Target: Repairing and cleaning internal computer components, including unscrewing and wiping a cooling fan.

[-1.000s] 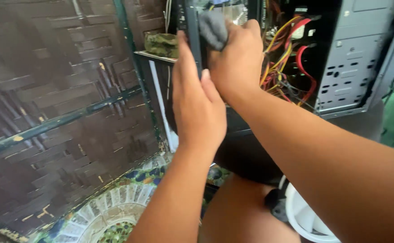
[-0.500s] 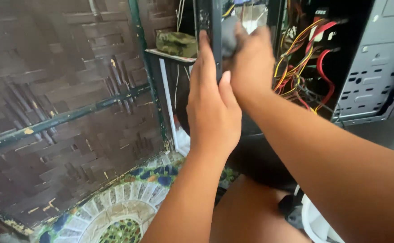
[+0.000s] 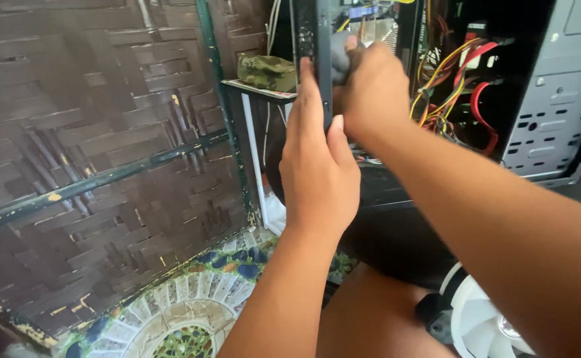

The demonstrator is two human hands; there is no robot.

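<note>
An open computer case (image 3: 549,113) stands in front of me, with red and yellow cables (image 3: 453,93) showing inside. My left hand (image 3: 320,166) grips the case's black front edge (image 3: 314,40), fingers along it. My right hand (image 3: 373,89) is closed around a grey cloth (image 3: 339,56) and presses it against the inner side of that edge. Most of the cloth is hidden by the fingers.
A dark woven wall panel (image 3: 91,166) with a green metal frame (image 3: 221,113) fills the left. A camouflage cloth (image 3: 267,71) lies on a white shelf behind. A mosaic floor (image 3: 191,311) is below. A white fan (image 3: 483,325) lies by my knee (image 3: 377,318).
The view has shifted so the case sits higher and closer. My right hand with the cloth has slid further in along the front edge. My left hand keeps its grip.
</note>
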